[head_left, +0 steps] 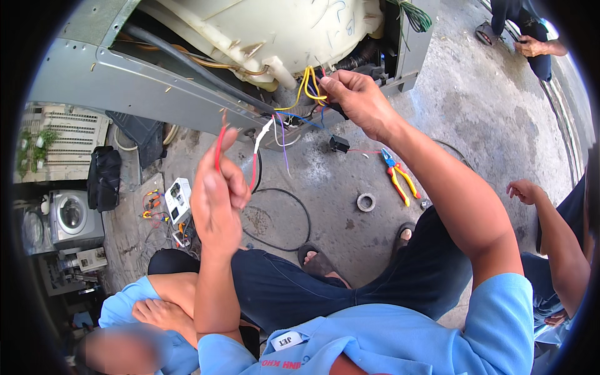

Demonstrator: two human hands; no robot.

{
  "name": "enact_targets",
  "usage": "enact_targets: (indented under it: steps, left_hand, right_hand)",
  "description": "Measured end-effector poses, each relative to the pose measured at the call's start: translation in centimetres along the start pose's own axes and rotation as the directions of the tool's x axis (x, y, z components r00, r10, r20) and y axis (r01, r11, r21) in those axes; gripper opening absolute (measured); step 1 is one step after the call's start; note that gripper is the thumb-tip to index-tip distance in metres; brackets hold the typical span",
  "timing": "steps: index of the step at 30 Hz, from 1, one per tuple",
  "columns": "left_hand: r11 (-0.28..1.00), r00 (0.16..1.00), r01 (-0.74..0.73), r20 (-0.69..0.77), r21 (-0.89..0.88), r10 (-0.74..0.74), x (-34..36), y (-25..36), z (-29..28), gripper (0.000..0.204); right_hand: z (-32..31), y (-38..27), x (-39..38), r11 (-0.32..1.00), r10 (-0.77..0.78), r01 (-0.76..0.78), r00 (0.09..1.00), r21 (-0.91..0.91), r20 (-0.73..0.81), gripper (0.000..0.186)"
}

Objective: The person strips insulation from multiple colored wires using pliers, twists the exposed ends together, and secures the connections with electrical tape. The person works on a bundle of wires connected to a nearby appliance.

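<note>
My left hand [219, 187] has its fingers curled around a red wire [220, 145] with a bare end pointing up. My right hand [350, 100] pinches a bundle of wires near a yellow loop [309, 81], with a short red tip above the fingers; a dark piece under them is partly hidden. Both hands are at the lower opening of a grey appliance cabinet [162, 84] with a cream tub [275, 31]. Between them hang a white-sleeved joint [265, 131] and purple and blue wires. A small black box [339, 144] lies on the floor below my right hand.
Red-yellow pliers [400, 178], a tape roll [365, 201] and a cable lie on the concrete [331, 187]. At left are a white device [179, 199], tools, a bag and a washing machine [77, 215]. Co-workers sit lower left [162, 312] and right [550, 262]; another person is upper right [531, 47].
</note>
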State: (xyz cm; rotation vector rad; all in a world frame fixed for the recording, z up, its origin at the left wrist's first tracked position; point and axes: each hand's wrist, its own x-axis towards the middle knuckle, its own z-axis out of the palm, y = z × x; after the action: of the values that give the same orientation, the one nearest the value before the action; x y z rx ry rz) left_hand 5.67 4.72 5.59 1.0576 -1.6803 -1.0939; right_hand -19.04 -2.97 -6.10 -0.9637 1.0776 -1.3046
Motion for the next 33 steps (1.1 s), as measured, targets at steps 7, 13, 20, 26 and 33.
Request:
enact_targets:
  steps: [7,13,20,26,33]
  left_hand:
    - [0.881,0.958,0.277,0.036,-0.384,-0.285,9.7,-0.3,1.2,0.036]
    - [0.974,0.968,0.202,0.173,-0.1,-0.183,12.1,-0.5,4.5,0.037]
    - [0.927,0.952,0.119,0.223,0.356,-0.208,16.5,-2.0,6.1,0.032]
    - [0.927,0.88,0.157,0.378,0.341,-0.289,16.7,-3.5,6.7,0.032]
    - [0.949,0.865,0.25,0.395,0.193,-0.309,15.5,-4.5,7.2,0.033]
  right_hand:
    - [-0.2,-0.4,-0.5,0.971,-0.073,0.118,0.974,-0.206,0.212,0.03]
    - [-0.1,0.2,-0.9,0.971,-0.133,0.161,0.978,-0.18,0.159,0.028]
    - [1.1,0.3,-1.6,0.962,-0.221,0.206,0.973,-0.178,-0.067,0.027]
    - [0.5,0.3,-1.4,0.963,-0.233,0.213,0.966,-0.167,-0.111,0.026]
    - [0.4,-0.1,-1.4,0.97,-0.187,0.169,0.978,-0.175,-0.092,0.028]
